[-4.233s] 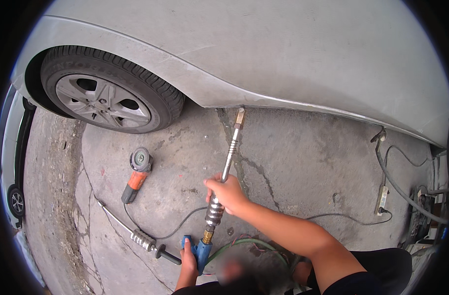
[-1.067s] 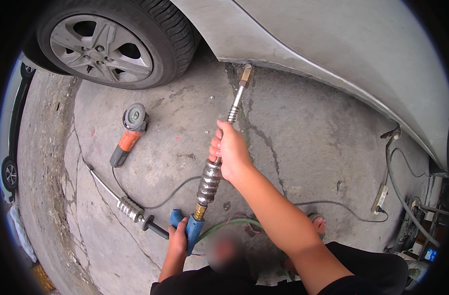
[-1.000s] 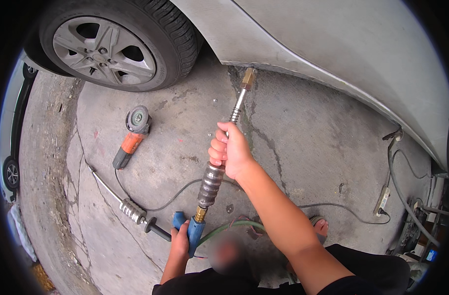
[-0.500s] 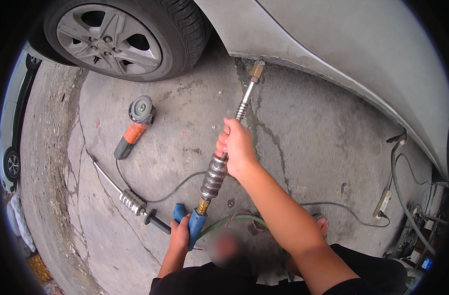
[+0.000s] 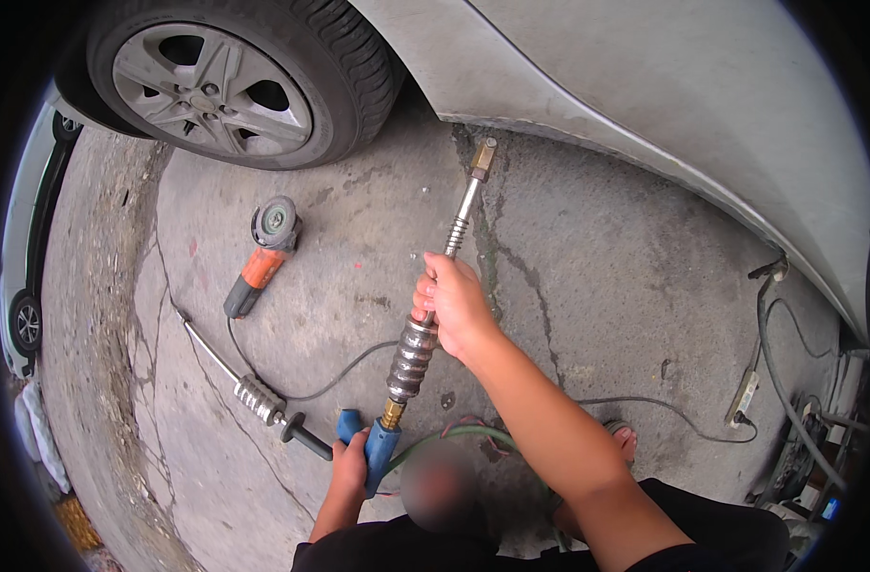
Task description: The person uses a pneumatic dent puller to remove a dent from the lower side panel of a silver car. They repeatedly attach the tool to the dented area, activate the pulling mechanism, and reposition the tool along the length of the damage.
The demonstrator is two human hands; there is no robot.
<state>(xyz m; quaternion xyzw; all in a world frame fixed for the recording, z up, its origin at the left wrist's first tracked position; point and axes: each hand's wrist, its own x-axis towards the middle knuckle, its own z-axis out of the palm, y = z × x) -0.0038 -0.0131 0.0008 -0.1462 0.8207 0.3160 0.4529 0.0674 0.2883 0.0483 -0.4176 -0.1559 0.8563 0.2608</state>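
A slide-hammer dent puller (image 5: 412, 362) slants across the middle of the view, with a ribbed steel weight, a spring on its shaft and a brass-coloured tip. Its blue pistol-shaped handle (image 5: 382, 448) is gripped by my left hand (image 5: 350, 467). Just beyond the weight, my right hand (image 5: 461, 305) is closed round the shaft. The tip (image 5: 484, 160) appears close to the lower edge of a pale car body panel (image 5: 645, 105); a narrow strip of floor shows between them. A green cable (image 5: 454, 434) runs from near the handle.
An orange angle grinder (image 5: 261, 265) lies on the concrete at left. Nearer me lies a second slide hammer (image 5: 258, 398) with a black grip. The car wheel (image 5: 211, 91) stands far left. Thin cords cross the floor to a power strip (image 5: 744, 396) at right.
The dent puller and both hands have shifted slightly toward me, with the tip also moving a little left, away from the panel's lower edge. Both grips stay the same.
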